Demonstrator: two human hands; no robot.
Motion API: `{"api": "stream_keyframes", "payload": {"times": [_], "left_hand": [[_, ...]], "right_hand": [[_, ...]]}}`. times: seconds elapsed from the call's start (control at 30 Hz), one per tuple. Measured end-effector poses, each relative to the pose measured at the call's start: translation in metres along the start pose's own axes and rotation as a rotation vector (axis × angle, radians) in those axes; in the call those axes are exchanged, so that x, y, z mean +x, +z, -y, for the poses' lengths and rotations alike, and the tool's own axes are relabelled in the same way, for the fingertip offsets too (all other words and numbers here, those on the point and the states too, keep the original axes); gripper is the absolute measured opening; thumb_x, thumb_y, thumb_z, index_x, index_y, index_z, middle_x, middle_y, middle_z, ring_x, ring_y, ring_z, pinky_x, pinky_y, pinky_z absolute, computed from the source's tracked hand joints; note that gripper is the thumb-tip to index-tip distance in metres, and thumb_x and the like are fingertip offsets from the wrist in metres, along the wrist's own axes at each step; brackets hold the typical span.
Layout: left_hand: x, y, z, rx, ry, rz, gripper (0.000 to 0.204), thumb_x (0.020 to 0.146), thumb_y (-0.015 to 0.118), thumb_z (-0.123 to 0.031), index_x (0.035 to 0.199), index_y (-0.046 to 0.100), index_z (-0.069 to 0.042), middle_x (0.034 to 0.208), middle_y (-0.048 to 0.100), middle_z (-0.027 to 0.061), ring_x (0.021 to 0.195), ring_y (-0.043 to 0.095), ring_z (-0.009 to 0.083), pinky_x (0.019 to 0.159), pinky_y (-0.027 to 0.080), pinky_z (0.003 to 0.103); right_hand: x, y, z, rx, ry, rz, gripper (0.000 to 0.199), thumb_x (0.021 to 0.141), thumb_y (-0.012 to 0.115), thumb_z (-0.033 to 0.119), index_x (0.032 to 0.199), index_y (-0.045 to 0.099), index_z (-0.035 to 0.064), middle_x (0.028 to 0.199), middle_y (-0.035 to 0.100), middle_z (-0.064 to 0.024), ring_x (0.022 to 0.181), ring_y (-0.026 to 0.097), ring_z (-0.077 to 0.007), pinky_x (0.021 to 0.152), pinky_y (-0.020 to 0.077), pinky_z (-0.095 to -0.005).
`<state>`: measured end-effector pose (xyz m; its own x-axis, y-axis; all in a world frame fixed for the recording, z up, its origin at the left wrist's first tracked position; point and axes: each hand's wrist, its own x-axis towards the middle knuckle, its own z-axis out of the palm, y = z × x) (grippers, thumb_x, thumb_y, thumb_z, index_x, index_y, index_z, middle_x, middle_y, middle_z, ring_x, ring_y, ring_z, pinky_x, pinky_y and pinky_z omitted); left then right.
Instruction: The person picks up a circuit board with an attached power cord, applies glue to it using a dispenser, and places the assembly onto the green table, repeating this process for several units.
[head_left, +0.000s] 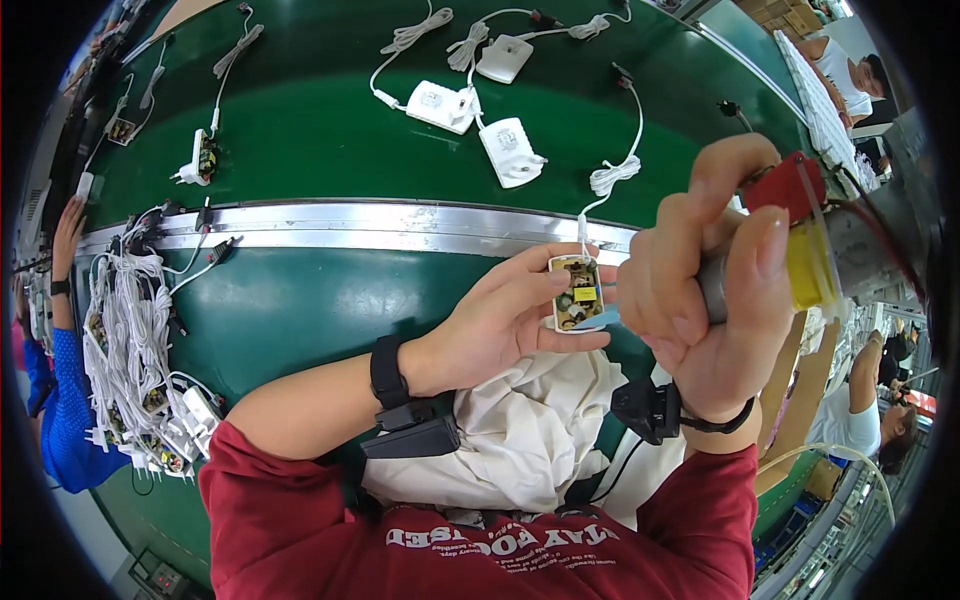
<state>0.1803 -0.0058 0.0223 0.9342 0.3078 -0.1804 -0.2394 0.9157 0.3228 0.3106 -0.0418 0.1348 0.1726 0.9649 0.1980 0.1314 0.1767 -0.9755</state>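
While gripped in the left hand, with thumb on one edge and fingers bent under and around, held with the open side up: a small white case full of tiny parts. Longer than wide, with the long way pointing out from the body. From the far end, running out over the metal rail, a white cord with a tied bundle in it.

Lying straight to the left of the right hand, just beside its curled fingers, but nearer to the left hand, being inside it. In the right hand, held tight, a fat grey tool with a yellow band and, between finger and thumb, a red part. Between the two hands, at the low right corner of the case, a pale blue strip; hard to tell if part of the tool.

Farther out, ahead of the left hand and past the rail, three white plugs on the green belt. Well off to the left hand's left, a heap of white cords. Just below the left hand, a bunched white cloth.
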Motion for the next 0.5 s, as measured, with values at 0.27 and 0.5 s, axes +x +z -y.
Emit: {"api": "stream_keyframes", "payload": {"times": [0.27,0.5], "left_hand": [[-0.017,-0.012,-0.012,-0.048,-0.022,0.082,0.037,0.096,0.036,-0.016,0.131,0.032,-0.002,0.131,0.043,0.0130,0.117,0.049,0.0222,0.098,0.044,0.044],[-0.026,-0.006,-0.022,-0.047,-0.026,0.028,0.036,0.095,0.037,-0.013,0.130,0.033,-0.002,0.126,0.046,0.0108,0.109,0.053,0.0194,0.095,0.045,0.040]], "right_hand": [[0.003,0.027,0.001,0.007,0.031,-0.032,0.036,0.095,0.039,0.044,0.090,0.033,0.0092,0.048,0.033,0.0030,0.035,0.029,-0.0060,0.035,0.0248,-0.0215],[0.002,0.033,0.001,0.019,0.021,-0.051,0.040,0.096,0.038,0.044,0.102,0.035,0.0042,0.047,0.032,0.0033,0.035,0.027,-0.0058,0.035,0.0238,-0.0219]]}}
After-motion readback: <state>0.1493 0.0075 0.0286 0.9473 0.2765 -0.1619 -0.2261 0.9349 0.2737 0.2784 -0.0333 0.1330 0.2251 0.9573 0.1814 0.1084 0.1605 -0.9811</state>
